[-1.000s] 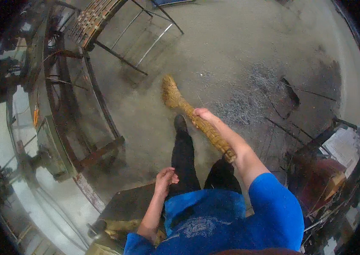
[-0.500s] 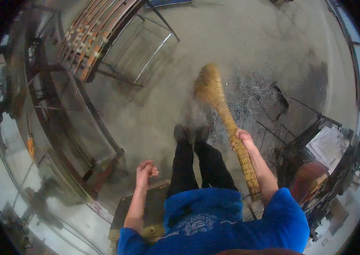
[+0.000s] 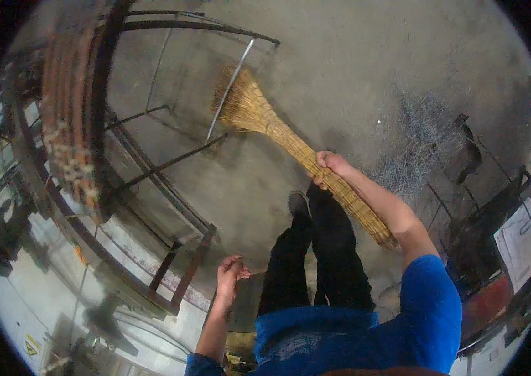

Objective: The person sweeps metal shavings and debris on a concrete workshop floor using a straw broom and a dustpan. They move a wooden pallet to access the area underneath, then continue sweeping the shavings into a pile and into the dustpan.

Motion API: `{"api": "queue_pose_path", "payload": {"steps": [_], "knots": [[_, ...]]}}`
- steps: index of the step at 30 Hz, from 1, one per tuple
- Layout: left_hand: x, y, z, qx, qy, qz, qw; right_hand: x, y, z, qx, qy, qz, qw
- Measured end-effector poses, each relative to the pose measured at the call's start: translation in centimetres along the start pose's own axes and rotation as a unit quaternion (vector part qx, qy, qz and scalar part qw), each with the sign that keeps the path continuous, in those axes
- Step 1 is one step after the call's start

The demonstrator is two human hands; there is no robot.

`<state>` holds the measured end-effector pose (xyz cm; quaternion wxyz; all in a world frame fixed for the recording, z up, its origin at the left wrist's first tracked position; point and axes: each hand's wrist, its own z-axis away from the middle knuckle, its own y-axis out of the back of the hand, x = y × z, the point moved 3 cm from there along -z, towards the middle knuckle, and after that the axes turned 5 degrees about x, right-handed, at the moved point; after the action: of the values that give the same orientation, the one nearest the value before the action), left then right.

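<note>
A straw broom (image 3: pixel 287 138) with a bound handle slants across the view, its flared bristle end far left and its butt near my right forearm. My right hand (image 3: pixel 333 164) is wrapped round the handle, roughly midway along. The bristles are at the floor, partly behind a thin light bar of a metal frame (image 3: pixel 229 94). My left hand (image 3: pixel 233 272) hangs free at the lower left with loosely bent fingers and nothing in it. Grey metal shavings (image 3: pixel 419 138) lie scattered on the floor to the right of the broom.
Long rusty bars (image 3: pixel 71 113) lie stacked on a rack at the upper left. A dark steel frame (image 3: pixel 177 276) stands left of my legs. On the right, a dark bench or cart carries papers (image 3: pixel 524 241) beside a dark curved piece (image 3: pixel 469 150) on the floor.
The broom head has swung left, from beside the shavings to the metal frame, with my right hand still gripping the handle. My view has turned and shifted left; the left hand stays free.
</note>
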<state>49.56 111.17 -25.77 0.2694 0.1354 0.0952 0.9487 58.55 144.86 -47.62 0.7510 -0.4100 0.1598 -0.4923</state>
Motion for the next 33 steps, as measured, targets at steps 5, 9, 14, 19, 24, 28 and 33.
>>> {"api": "queue_pose_path", "payload": {"steps": [5, 9, 14, 19, 24, 28, 33], "knots": [[-5.3, -6.9, -2.2, -0.027, -0.007, -0.024, 0.999, -1.2, 1.7, -3.3, 0.012, 0.137, 0.052, 0.989], [-2.4, -8.7, -2.6, -0.030, -0.010, -0.059, 0.998, -0.3, 1.1, -1.6, 0.113, 0.150, 0.042, 0.981], [2.8, -9.3, 2.4, -0.055, 0.001, -0.051, 0.997, 7.7, 3.4, 13.3, 0.322, 0.103, -0.048, 0.940], [7.8, -10.1, 5.7, -0.071, -0.041, -0.105, 0.991, 11.0, 0.6, 23.8, 0.291, 0.287, -0.115, 0.905], [11.9, -12.4, 6.9, -0.115, -0.072, -0.127, 0.983, 4.9, -6.3, 19.7, 0.286, 0.229, -0.029, 0.930], [16.3, -12.7, 6.7, -0.141, -0.093, -0.174, 0.970, 0.8, -0.8, 15.5, 0.271, 0.286, 0.079, 0.916], [21.2, -9.4, 4.7, -0.168, -0.102, -0.192, 0.961, 0.6, 1.2, 21.4, 0.415, 0.325, 0.141, 0.838]]}}
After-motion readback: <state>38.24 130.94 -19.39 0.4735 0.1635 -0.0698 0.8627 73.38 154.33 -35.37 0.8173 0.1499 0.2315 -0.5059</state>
